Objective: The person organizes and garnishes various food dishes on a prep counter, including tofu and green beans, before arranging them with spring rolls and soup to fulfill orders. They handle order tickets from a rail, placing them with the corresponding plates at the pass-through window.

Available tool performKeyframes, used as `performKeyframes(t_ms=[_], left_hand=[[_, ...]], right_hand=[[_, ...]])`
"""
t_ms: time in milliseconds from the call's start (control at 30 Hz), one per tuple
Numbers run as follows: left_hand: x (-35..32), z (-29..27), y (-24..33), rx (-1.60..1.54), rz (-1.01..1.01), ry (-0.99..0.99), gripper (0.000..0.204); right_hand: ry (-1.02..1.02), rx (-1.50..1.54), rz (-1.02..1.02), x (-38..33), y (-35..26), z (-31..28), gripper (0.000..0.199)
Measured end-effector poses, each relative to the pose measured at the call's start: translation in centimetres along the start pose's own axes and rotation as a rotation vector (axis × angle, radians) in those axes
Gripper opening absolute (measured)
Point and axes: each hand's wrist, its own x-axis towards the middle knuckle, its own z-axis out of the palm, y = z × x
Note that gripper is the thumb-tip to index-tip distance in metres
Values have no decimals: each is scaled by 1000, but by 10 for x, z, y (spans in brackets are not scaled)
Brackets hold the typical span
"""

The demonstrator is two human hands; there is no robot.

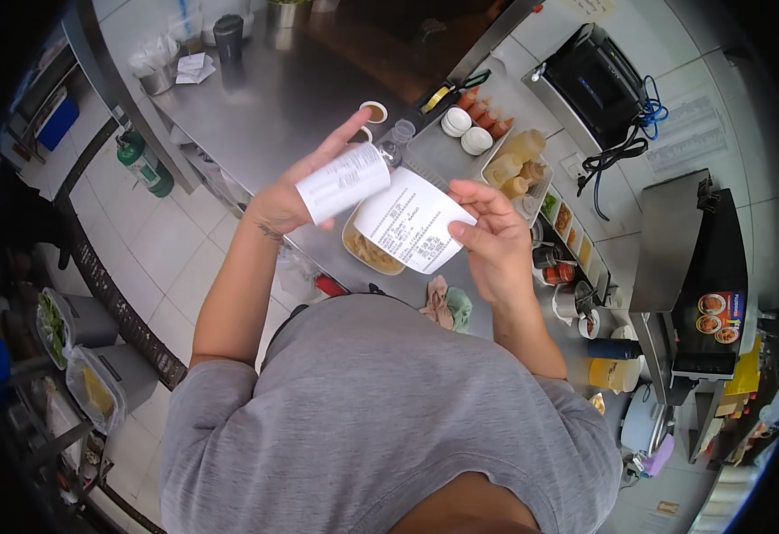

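My right hand (496, 236) pinches a white printed receipt (414, 218) at its right edge, between thumb and fingers. A second curled printed slip (343, 185) lies across my left hand (292, 191), with the thumb below it and the fingers stretched out behind. The two papers meet or overlap near the middle; whether they are one strip I cannot tell. Partly hidden under them sits a container of pale yellowish food (376, 255) on the counter. Beyond my left fingertips stand a small cup of brown sauce (374, 112) and a clear plastic cup (402, 132).
Sauce bottles (487, 114), stacked white lids (476, 141) and a bin of yellowish bottles (516, 160) line the right. A black device (590, 84) hangs on the wall above. Crumpled cloths (447, 303) lie near my body. A dark tumbler (228, 37) stands far left.
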Motion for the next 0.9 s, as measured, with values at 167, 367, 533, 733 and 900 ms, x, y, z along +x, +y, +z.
performKeyframes(t_ms=[167, 367, 533, 733, 900], left_hand=[[2, 18, 3, 121, 23, 164, 139], [0, 42, -2, 1355, 347, 543, 99], [-4, 38, -11, 1507, 268, 666, 83], [-16, -10, -4, 1581, 445, 680, 81], [-21, -52, 18, 1589, 345, 457, 83]], right_hand=[[21, -37, 6, 1, 4, -8, 40], [-29, -306, -12, 16, 26, -22, 30], [-107, -348, -74, 34, 60, -4, 29], [-143, -236, -63, 58, 77, 44, 26], [151, -299, -251, 98, 90, 92, 37]])
